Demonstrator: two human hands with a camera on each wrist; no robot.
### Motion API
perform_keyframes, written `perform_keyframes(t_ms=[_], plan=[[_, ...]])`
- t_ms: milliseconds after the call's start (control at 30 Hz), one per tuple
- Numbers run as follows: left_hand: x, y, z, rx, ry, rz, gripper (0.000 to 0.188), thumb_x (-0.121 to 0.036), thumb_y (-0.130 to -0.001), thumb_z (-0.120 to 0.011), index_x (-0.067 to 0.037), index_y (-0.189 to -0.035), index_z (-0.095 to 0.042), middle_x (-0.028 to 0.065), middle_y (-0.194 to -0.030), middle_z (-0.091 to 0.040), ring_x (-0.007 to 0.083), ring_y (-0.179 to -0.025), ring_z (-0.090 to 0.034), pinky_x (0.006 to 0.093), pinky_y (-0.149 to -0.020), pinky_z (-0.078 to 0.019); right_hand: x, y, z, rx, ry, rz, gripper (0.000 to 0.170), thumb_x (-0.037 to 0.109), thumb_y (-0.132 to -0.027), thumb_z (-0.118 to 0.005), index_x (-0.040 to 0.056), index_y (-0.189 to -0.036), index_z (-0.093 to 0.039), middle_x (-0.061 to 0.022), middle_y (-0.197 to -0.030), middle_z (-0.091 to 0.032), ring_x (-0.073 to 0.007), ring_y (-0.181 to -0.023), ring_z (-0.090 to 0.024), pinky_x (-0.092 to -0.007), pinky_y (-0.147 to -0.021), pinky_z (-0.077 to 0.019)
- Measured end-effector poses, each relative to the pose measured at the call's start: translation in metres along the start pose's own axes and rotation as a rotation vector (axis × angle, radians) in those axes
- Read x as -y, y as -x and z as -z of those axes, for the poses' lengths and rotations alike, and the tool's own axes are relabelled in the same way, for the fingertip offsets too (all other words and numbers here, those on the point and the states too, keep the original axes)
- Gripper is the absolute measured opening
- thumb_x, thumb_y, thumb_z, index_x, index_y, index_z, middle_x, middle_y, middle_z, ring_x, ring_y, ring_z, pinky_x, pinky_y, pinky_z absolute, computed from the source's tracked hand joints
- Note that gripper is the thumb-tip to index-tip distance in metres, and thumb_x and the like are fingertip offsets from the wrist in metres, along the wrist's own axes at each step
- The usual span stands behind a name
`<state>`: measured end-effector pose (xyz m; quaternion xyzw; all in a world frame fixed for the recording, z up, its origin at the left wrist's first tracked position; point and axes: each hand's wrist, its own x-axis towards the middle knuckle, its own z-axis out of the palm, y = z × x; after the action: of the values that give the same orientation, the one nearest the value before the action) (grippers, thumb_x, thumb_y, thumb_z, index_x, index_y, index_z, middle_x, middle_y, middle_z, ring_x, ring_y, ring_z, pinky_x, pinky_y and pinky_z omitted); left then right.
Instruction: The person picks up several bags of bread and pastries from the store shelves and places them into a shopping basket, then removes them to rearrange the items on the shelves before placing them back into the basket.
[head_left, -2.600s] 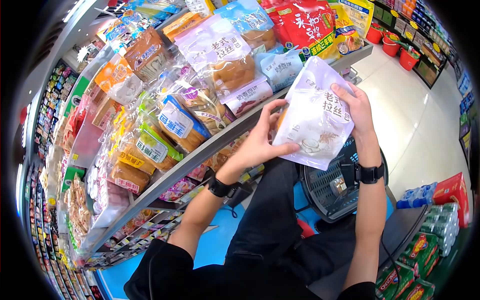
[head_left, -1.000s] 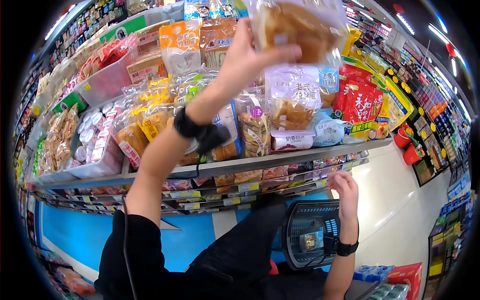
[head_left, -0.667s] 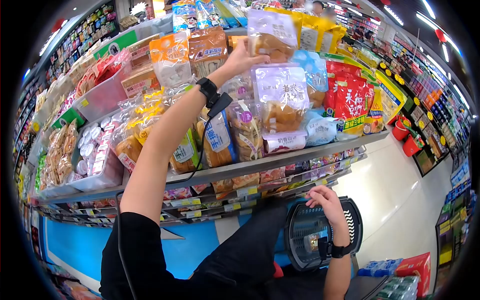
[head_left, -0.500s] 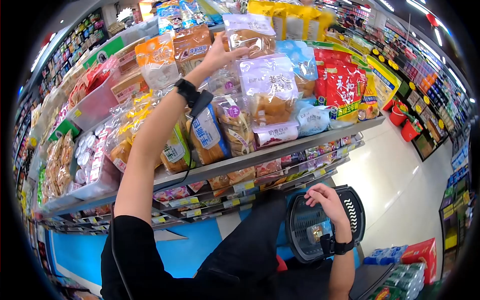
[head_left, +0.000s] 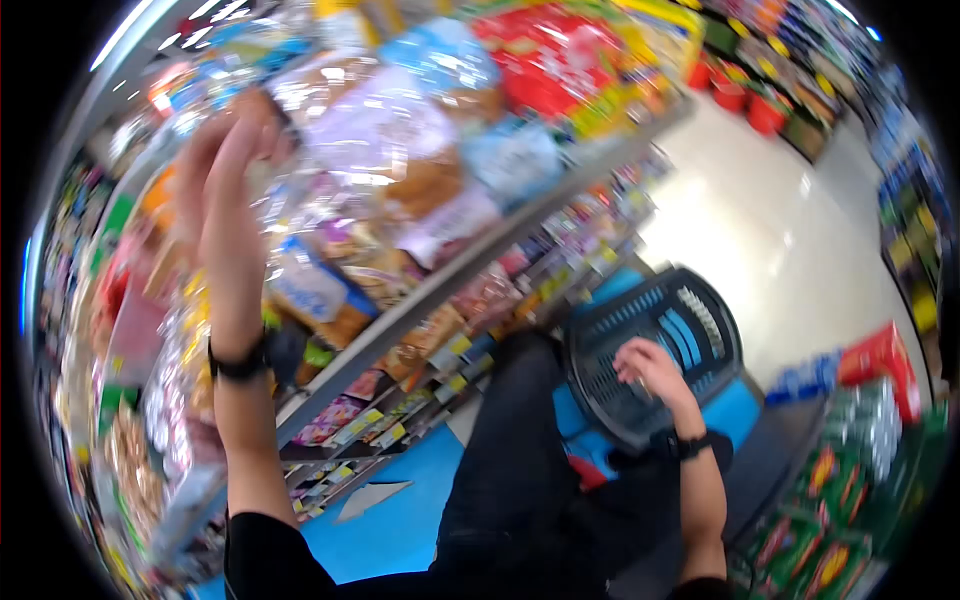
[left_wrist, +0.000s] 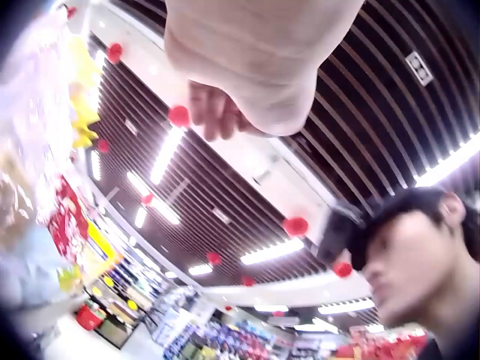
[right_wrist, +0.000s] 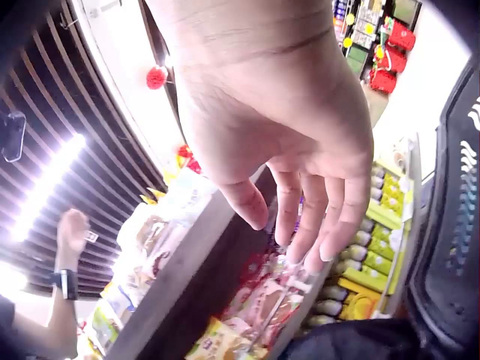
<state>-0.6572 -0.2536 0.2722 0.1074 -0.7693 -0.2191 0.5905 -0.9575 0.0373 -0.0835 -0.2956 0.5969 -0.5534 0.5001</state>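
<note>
Blurred in the head view, my left hand (head_left: 225,165) is raised over the packaged breads at the shelf's left part, with no package visible in it. Its fingers (left_wrist: 214,109) hang loosely bent in the left wrist view. A lilac bread bag (head_left: 380,125) stands to the right of that hand, beside a blue-and-white bag (head_left: 440,60). My right hand (head_left: 655,372) hovers above the black shopping basket (head_left: 720,380), fingers loosely bent and holding nothing. The right wrist view shows the empty right hand (right_wrist: 277,120) from the palm side.
The shelf's grey front edge (head_left: 440,270) runs diagonally between the breads and my legs. Lower shelves (head_left: 400,400) hold small packets. Red buckets (head_left: 768,113) stand beyond the pale floor, and drink packs (head_left: 840,480) at the lower right. A person's capped head (left_wrist: 405,214) shows in the left wrist view.
My left hand has let go of the rear lilac bread bag and moved left, away from it. The head view has turned, tilting the shelf. My right hand remains over the basket.
</note>
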Motion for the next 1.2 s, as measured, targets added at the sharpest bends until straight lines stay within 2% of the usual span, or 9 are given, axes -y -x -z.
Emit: perform_keyframes(t_ms=[133, 167, 233, 300, 467, 600, 900, 1067, 1200], plan=[[-0.061, 0.14, -0.04, 0.624, -0.089, -0.476, 0.004, -0.012, -0.08, -0.062, -0.01, -0.083, -0.061, 0.0029, -0.079, -0.063, 0.0153, -0.069, -0.061, 0.0286, -0.065, -0.0517, -0.1, -0.004, 0.052, -0.219, -0.006, -0.174, 0.017, 0.018, -0.092, -0.055, 0.0029, -0.092, -0.063, -0.0064, -0.077, -0.066, -0.0135, -0.061, -0.063, -0.0242, -0.053, -0.0493], [-0.064, 0.14, -0.086, 0.666, -0.025, -1.021, 0.008, -0.012, -0.075, -0.064, -0.012, -0.083, -0.061, 0.0013, -0.08, -0.064, 0.0133, -0.07, -0.062, 0.0272, -0.065, -0.0512, -0.128, -0.002, 0.065, -0.265, 0.04, -0.231, 0.019, 0.02, -0.09, -0.056, 0.0025, -0.089, -0.063, -0.007, -0.075, -0.066, -0.0131, -0.06, -0.064, -0.0248, -0.052, -0.0491], [-0.026, 0.209, -0.154, 0.868, 0.18, -0.551, 0.008, -0.013, -0.078, -0.065, -0.01, -0.074, -0.059, 0.0043, -0.072, -0.059, 0.0182, -0.065, -0.061, 0.0313, -0.058, -0.0481, -0.132, 0.009, 0.065, -0.404, 0.48, -0.422, 0.026, 0.025, -0.09, -0.057, -0.0002, -0.087, -0.064, -0.0089, -0.073, -0.067, -0.0158, -0.062, -0.066, -0.0289, -0.058, -0.0511], [0.004, 0.251, -0.222, 1.016, 0.101, -0.186, 0.014, -0.015, -0.082, -0.064, -0.006, -0.073, -0.059, 0.0086, -0.07, -0.058, 0.0244, -0.064, -0.061, 0.0352, -0.056, -0.0473, -0.155, 0.013, 0.067, -0.471, 0.829, -0.199, 0.028, 0.026, -0.087, -0.059, -0.0012, -0.085, -0.065, -0.0119, -0.071, -0.067, -0.0192, -0.063, -0.067, -0.034, -0.061, -0.0522], [0.07, 0.333, -0.327, 1.145, 0.284, 0.485, 0.015, -0.016, -0.09, -0.062, -0.001, -0.087, -0.063, 0.0087, -0.074, -0.063, 0.0184, -0.063, -0.062, 0.0291, -0.059, -0.0472, -0.134, 0.005, 0.077, -0.306, 0.727, -0.37, 0.03, 0.027, -0.082, -0.06, 0.0004, -0.095, -0.068, -0.0225, -0.087, -0.069, -0.0369, -0.087, -0.067, -0.0431, -0.079, -0.052], [0.129, 0.402, -0.382, 1.059, 0.819, 1.457, 0.015, -0.017, -0.094, -0.054, -0.004, -0.093, -0.063, 0.0038, -0.082, -0.066, 0.013, -0.068, -0.063, 0.024, -0.061, -0.0493, -0.203, -0.056, 0.123, -0.339, 0.709, -0.492, 0.029, 0.025, -0.084, -0.061, -0.003, -0.087, -0.068, -0.0188, -0.082, -0.07, -0.0316, -0.077, -0.07, -0.0415, -0.071, -0.0534], [0.117, 0.409, -0.405, 1.216, 0.578, 1.209, 0.011, -0.012, -0.093, -0.059, -0.002, -0.089, -0.058, -0.0023, -0.073, -0.059, 0.0034, -0.066, -0.054, 0.0222, -0.061, -0.0441, -0.312, -0.17, 0.122, -0.432, 1.18, -0.753, 0.055, 0.051, -0.092, -0.05, 0.0003, -0.104, -0.068, -0.0187, -0.095, -0.071, -0.0338, -0.089, -0.07, -0.0431, -0.079, -0.055], [0.119, 0.407, -0.41, 1.257, 0.329, 1.041, 0.009, -0.008, -0.087, -0.061, -0.001, -0.092, -0.059, 0.01, -0.077, -0.063, 0.0192, -0.065, -0.062, 0.0298, -0.062, -0.0493, -0.352, -0.21, 0.139, -0.355, 1.131, -1.099, 0.024, 0.025, -0.087, -0.057, 0.0114, -0.093, -0.076, -0.0091, -0.098, -0.074, -0.0243, -0.091, -0.072, -0.0405, -0.063, -0.0584], [0.118, 0.404, -0.411, 1.323, 0.313, 1.019, 0.009, -0.008, -0.087, -0.061, -0.001, -0.091, -0.058, 0.0104, -0.081, -0.061, 0.0222, -0.07, -0.063, 0.0323, -0.065, -0.0493, -0.389, -0.201, 0.151, -0.531, 1.064, -1.064, 0.025, 0.022, -0.089, -0.055, 0.0104, -0.1, -0.074, -0.0114, -0.109, -0.071, -0.026, -0.098, -0.07, -0.0374, -0.08, -0.056]])
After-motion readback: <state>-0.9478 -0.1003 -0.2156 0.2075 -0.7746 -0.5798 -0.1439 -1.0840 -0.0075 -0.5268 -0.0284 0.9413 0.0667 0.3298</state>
